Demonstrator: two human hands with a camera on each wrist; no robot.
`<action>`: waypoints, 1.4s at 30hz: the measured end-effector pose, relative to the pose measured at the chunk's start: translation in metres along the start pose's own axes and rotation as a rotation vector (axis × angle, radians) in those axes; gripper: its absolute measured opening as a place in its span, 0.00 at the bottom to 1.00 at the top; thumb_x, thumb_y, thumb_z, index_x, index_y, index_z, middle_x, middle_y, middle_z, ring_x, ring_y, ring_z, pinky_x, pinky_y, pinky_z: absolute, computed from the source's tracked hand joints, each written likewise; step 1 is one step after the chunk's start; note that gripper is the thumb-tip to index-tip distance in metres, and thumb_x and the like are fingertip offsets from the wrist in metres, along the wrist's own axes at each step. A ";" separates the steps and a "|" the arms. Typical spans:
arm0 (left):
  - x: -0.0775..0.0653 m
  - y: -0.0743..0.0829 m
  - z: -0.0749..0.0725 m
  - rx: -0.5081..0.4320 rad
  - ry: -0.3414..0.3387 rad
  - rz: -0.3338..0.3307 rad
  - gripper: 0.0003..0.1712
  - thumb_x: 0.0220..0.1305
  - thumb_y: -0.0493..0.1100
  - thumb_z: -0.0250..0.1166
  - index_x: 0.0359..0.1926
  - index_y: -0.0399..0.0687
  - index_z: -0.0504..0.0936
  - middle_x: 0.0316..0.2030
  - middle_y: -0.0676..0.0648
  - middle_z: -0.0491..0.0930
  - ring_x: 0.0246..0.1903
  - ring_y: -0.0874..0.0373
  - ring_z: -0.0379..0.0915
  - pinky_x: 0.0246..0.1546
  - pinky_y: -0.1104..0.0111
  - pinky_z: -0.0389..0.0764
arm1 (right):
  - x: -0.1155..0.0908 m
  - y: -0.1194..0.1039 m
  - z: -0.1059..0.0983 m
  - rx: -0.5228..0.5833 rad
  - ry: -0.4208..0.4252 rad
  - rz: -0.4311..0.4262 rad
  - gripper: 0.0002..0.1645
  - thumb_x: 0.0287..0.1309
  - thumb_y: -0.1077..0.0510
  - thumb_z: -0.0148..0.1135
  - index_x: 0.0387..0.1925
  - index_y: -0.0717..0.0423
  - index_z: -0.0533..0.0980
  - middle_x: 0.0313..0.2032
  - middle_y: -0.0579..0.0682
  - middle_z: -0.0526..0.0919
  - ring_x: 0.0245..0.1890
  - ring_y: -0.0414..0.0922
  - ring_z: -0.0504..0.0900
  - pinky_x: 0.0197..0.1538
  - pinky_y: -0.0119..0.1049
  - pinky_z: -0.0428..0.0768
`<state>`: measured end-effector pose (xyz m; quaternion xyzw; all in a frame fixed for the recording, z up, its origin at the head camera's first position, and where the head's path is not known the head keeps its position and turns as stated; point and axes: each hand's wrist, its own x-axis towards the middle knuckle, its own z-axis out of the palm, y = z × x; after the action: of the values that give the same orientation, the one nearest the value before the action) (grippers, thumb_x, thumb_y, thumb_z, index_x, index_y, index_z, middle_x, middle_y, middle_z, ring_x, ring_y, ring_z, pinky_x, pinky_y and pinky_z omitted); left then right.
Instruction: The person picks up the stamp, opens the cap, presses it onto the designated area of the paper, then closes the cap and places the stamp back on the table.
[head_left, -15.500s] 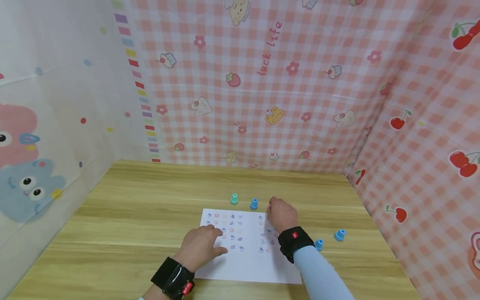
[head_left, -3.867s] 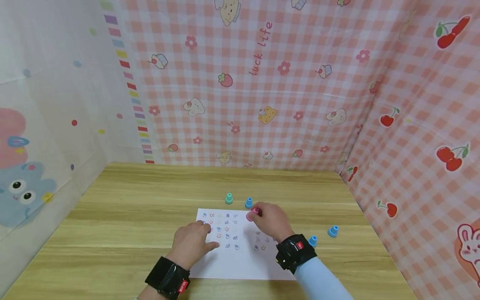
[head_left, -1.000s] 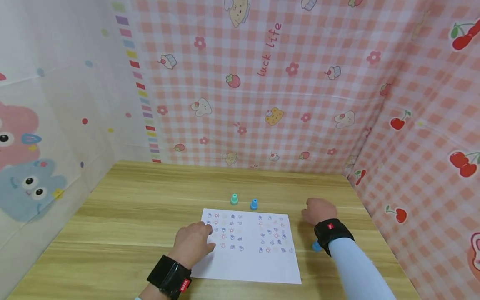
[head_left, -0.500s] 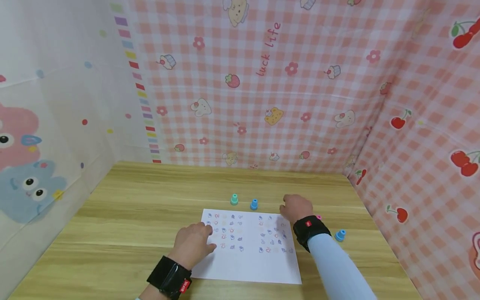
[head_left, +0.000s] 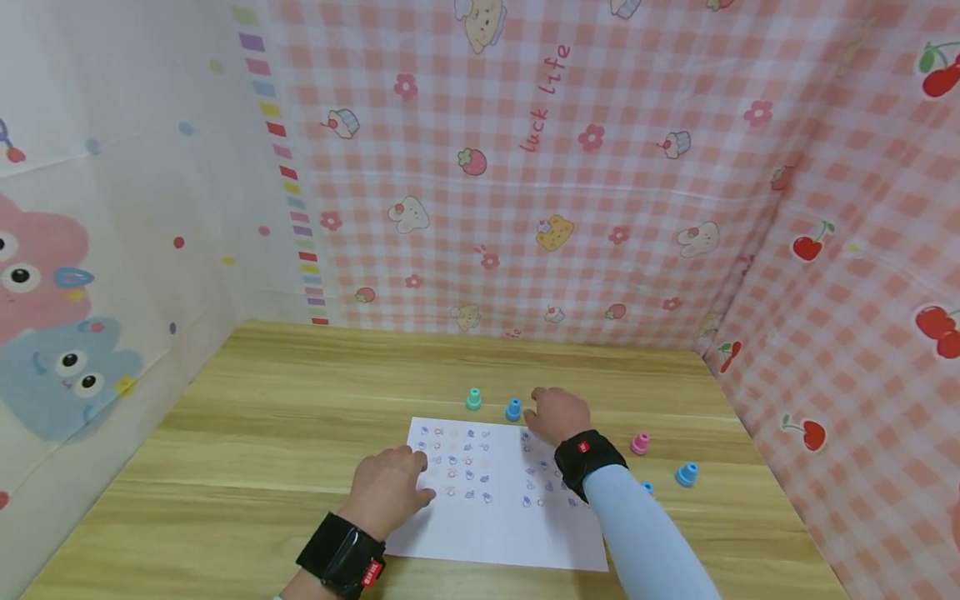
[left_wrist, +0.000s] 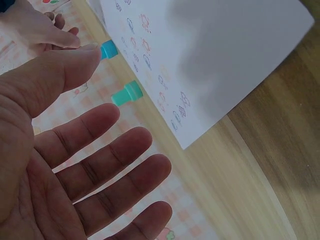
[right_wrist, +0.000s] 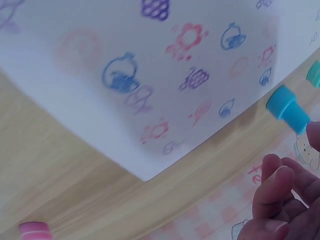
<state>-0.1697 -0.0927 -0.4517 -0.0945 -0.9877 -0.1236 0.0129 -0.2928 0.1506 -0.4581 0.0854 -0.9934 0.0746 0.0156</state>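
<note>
A white sheet of paper (head_left: 495, 537) lies on the table, printed with small blue, red and purple stamped pictures in two groups. My left hand (head_left: 386, 490) is at the sheet's left side, fingers straight and relaxed, palm holding nothing in the left wrist view. Over the sheet's far right part, my right hand (head_left: 560, 415) has loosely bent fingers with nothing between them. Just left of its fingertips stands a blue stamp (head_left: 513, 409), close by the thumb in the right wrist view. A teal stamp (head_left: 474, 399) stands further left, beyond the sheet's far edge.
Right of the sheet stand a pink stamp (head_left: 640, 443), a blue stamp (head_left: 687, 474) and another blue stamp (head_left: 648, 487) mostly hidden by the right sleeve. Patterned cloth (head_left: 480, 208) hangs behind the wooden table (head_left: 300, 375) and along both sides.
The right hand, holding a pink stamp over the sheet earlier, went right; that stamp now stands right of the sheet. The hand has since moved left, empty, towards the blue stamp. Left hand barely moved.
</note>
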 end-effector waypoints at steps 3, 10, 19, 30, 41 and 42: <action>0.000 0.000 0.000 -0.001 -0.003 -0.006 0.21 0.43 0.52 0.76 0.36 0.44 0.86 0.27 0.46 0.82 0.23 0.55 0.72 0.24 0.60 0.75 | 0.002 -0.004 0.004 0.018 0.012 -0.005 0.25 0.58 0.48 0.63 0.53 0.57 0.78 0.46 0.58 0.86 0.42 0.53 0.82 0.49 0.52 0.80; -0.001 0.000 0.000 -0.005 -0.005 -0.014 0.21 0.42 0.52 0.76 0.36 0.44 0.86 0.27 0.46 0.82 0.22 0.56 0.70 0.23 0.61 0.74 | 0.006 -0.011 0.012 0.044 0.016 -0.010 0.28 0.58 0.46 0.63 0.54 0.59 0.77 0.45 0.59 0.86 0.41 0.53 0.82 0.49 0.52 0.80; -0.001 -0.001 0.002 -0.002 0.008 -0.004 0.21 0.41 0.52 0.77 0.36 0.44 0.86 0.25 0.47 0.81 0.21 0.57 0.69 0.22 0.62 0.72 | 0.009 -0.016 0.020 0.016 0.053 -0.053 0.26 0.59 0.49 0.61 0.56 0.58 0.76 0.40 0.57 0.88 0.36 0.50 0.83 0.42 0.48 0.83; -0.001 0.000 0.002 0.012 -0.003 -0.004 0.21 0.42 0.52 0.76 0.35 0.44 0.85 0.25 0.47 0.80 0.22 0.57 0.69 0.22 0.61 0.72 | 0.012 -0.019 0.022 -0.017 0.078 -0.080 0.16 0.58 0.54 0.64 0.46 0.57 0.81 0.34 0.55 0.87 0.31 0.47 0.81 0.40 0.46 0.83; 0.001 -0.002 0.002 0.001 -0.010 -0.012 0.22 0.42 0.53 0.76 0.36 0.44 0.86 0.25 0.47 0.81 0.21 0.57 0.68 0.22 0.62 0.72 | 0.013 -0.019 0.021 0.006 0.062 -0.051 0.13 0.58 0.55 0.64 0.42 0.58 0.80 0.32 0.52 0.86 0.29 0.46 0.80 0.39 0.44 0.83; 0.001 -0.002 0.002 0.001 -0.010 -0.010 0.22 0.42 0.53 0.76 0.36 0.44 0.86 0.25 0.47 0.81 0.21 0.57 0.68 0.22 0.62 0.72 | 0.013 -0.019 0.021 0.010 0.062 -0.051 0.12 0.58 0.55 0.65 0.41 0.58 0.80 0.31 0.52 0.86 0.28 0.46 0.79 0.38 0.44 0.82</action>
<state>-0.1711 -0.0942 -0.4536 -0.0900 -0.9884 -0.1225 0.0073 -0.3023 0.1267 -0.4753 0.1083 -0.9896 0.0818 0.0476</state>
